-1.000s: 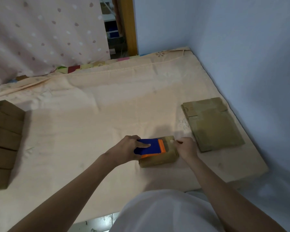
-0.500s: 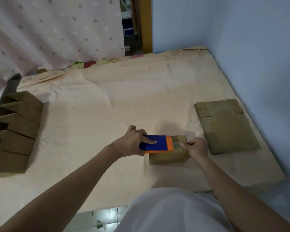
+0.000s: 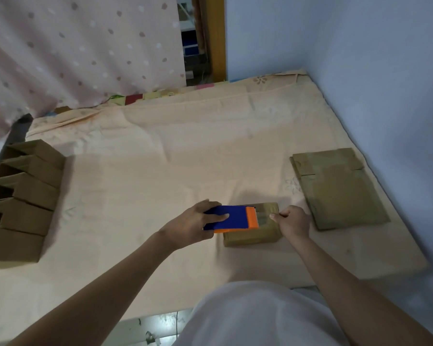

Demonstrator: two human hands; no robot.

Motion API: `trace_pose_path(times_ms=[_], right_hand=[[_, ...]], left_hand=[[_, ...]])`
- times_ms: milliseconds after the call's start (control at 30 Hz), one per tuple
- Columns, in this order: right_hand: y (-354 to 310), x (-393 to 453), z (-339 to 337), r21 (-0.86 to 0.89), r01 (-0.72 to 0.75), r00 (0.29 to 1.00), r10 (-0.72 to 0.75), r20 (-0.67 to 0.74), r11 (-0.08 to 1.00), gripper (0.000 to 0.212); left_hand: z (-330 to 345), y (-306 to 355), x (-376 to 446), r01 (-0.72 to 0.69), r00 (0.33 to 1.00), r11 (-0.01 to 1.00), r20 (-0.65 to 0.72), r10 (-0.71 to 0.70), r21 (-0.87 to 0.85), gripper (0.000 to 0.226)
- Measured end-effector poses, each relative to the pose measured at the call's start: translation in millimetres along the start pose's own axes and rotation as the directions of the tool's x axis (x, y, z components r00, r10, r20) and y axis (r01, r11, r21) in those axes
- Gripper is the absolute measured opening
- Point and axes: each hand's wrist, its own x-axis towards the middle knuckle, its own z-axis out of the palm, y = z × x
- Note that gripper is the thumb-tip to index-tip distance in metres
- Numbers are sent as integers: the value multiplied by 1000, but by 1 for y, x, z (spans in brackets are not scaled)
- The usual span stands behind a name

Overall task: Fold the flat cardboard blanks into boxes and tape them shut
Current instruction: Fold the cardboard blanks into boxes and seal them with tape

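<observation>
A: What has changed in the head view over the last second?

B: Not much in the hands. The left hand (image 3: 198, 224) keeps its grip curled round the blue and orange tape dispenser (image 3: 231, 219), which lies on top of the small folded box (image 3: 254, 233), as it did a second ago. The right hand (image 3: 294, 222) stays at the box's right end, fingers curled and thumb pinched there; whether it has the tape end or the box edge I cannot tell. The view itself has swung, so more of the left side shows now.

A: And for the task?

B: I judge the taping of this box is under way, not finished. The tape itself is too hard to make out on the cardboard.

A: Where is everything else?

B: The box sits on a bed covered with a peach sheet (image 3: 160, 171), near its front edge. The stack of flat blanks (image 3: 340, 188) lies just right of the box, beside the blue wall (image 3: 385, 83). A row of folded boxes (image 3: 23, 201) stands well apart on the left edge of the bed.

A: The room?

B: A spotted pink curtain (image 3: 85, 46) hangs behind on the left, and a wooden door frame (image 3: 218, 38) stands next to it.
</observation>
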Motion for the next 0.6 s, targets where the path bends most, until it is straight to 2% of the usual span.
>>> trace_pose_path(times_ms=[67, 100, 200, 433, 600], right_hand=[[-2, -2, 0, -13, 18, 1000, -18, -6, 1000, 29], [-2, -2, 1, -23, 24, 1000, -24, -4, 999, 29], [-2, -3, -1, -35, 35, 999, -35, -2, 999, 28], [0, -3, -2, -48, 71, 997, -71, -5, 996, 26], [3, -2, -1, -52, 71, 997, -72, -14, 996, 28]], left_hand=[[2, -1, -3, -38, 998, 997, -55, 41, 61, 48], [2, -1, -4, -33, 998, 999, -56, 35, 38, 48], [0, 2, -3, 18, 1000, 999, -18, -18, -32, 51], [-3, -5, -3, 27, 998, 999, 49, -25, -37, 52], [-13, -20, -12, 63, 997, 997, 48, -61, -37, 53]])
